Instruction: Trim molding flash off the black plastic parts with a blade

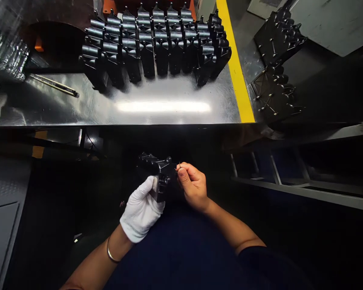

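Observation:
In a white glove, my left hand (142,211) grips a black moulded part (161,177) in front of my body, below the bench edge. The part has ridges and small raised bosses; its far end fades into the dark. My bare right hand (193,183) is closed in a pinch at the part's right side, thumb against forefinger. Something thin and small sticks up at those fingertips, too small to name. Whether it touches the part I cannot tell.
Rows of similar black parts (161,50) stand on the metal bench (157,96). A pen (54,84) lies at left, near clear plastic wrap (6,50). Yellow tape (237,76) crosses the bench; more black parts (272,94) sit right of it. A metal frame (278,181) stands at right.

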Motion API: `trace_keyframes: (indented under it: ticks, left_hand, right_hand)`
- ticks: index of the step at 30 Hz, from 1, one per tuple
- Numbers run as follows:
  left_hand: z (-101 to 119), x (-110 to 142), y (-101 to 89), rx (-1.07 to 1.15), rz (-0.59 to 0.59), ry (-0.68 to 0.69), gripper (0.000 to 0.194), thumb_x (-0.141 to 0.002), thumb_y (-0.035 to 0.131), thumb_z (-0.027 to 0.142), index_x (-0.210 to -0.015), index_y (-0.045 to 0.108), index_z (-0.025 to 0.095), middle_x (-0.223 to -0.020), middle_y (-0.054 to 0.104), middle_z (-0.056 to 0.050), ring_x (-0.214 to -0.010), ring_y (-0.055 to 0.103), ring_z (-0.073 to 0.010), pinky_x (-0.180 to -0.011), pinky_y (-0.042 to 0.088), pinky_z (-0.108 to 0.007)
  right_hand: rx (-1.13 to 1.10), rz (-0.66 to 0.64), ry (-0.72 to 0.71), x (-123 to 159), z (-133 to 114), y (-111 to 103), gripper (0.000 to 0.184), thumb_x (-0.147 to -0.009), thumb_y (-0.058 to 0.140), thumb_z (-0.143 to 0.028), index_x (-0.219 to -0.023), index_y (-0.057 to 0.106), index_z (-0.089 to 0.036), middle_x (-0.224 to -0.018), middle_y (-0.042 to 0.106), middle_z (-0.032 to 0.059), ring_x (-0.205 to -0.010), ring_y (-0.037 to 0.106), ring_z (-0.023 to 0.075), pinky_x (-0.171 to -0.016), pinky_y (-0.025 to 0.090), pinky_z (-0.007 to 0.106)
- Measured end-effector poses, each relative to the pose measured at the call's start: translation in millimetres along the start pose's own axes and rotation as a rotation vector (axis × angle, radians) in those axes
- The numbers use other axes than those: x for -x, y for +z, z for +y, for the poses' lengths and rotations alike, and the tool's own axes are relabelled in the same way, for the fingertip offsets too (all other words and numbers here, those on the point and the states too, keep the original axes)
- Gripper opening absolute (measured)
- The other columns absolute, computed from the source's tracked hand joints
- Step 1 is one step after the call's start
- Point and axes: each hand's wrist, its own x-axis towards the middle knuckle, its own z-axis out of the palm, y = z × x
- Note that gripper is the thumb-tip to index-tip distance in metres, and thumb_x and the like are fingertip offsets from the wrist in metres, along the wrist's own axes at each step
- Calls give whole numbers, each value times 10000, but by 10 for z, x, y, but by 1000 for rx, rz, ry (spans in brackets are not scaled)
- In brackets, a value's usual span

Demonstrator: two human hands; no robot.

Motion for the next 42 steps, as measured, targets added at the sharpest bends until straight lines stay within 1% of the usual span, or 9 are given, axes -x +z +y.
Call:
trace_keyframes:
  ticks: [4,6,10,14,17,21,33,37,42]
  left_hand:
    - [37,9,45,48,-46,10,344,-959,361,103,-858,681,177,-691,732,-26,-595,706,-99,-602,572,-136]
    - [46,11,56,47,-70,21,338,-973,350,126,-963,685,166,-700,729,-21,-629,716,-103,-644,583,-150]
    - [48,22,71,0,-100,63,376,-983,314,122,-1152,647,168,-691,718,-10,-619,709,-90,-677,579,-141]
    - [46,38,85,-111,-75,138,411,-970,318,92,-1224,622,202,-780,746,-16,-672,716,-83,-724,564,-123]
    - [45,45,84,-125,-56,146,394,-964,336,85,-1195,636,192,-826,752,-29,-697,720,-87,-718,567,-127]
    - [38,46,71,-67,-72,126,365,-953,355,65,-1110,666,172,-779,739,-33,-668,718,-98,-685,584,-155]
    - [18,29,11,-103,-89,143,344,-918,384,-1,-851,701,116,-774,737,-49,-683,724,-106,-664,590,-147]
    - [-6,67,13,-165,-107,190,355,-884,406,-48,-729,691,97,-718,730,-55,-628,715,-103,-653,590,-144]
    - [0,34,36,-207,-85,227,407,-891,368,-47,-717,694,124,-734,741,-53,-628,715,-97,-633,586,-133]
  right_hand:
    - [195,-170,-224,-63,9,-202,215,-944,497,-274,-861,660,-160,-625,557,-1,-559,508,102,-513,438,234]
    - [271,-225,-291,-79,17,-272,175,-930,513,-222,-884,667,-150,-636,590,11,-555,521,101,-508,440,230]
    - [355,-239,-333,-84,22,-321,174,-921,519,-200,-878,677,-141,-630,606,17,-535,522,98,-493,441,228]
    - [370,-232,-336,-90,14,-311,183,-924,521,-211,-887,685,-139,-644,624,24,-544,534,100,-495,447,227]
    - [356,-262,-345,-102,5,-305,179,-921,522,-200,-888,690,-145,-644,634,23,-535,528,100,-485,442,226]
    - [339,-302,-355,-112,-8,-312,171,-912,528,-179,-878,693,-154,-624,629,18,-520,518,104,-478,441,231]
    - [346,-298,-356,-105,-1,-340,205,-928,502,-212,-871,692,-162,-644,656,26,-524,538,103,-471,452,233]
    - [382,-248,-380,-103,41,-353,214,-926,514,-260,-874,698,-165,-644,659,32,-508,531,105,-459,446,239]
    - [376,-178,-340,-68,128,-287,232,-927,513,-278,-869,705,-161,-630,647,31,-515,540,108,-473,455,240]
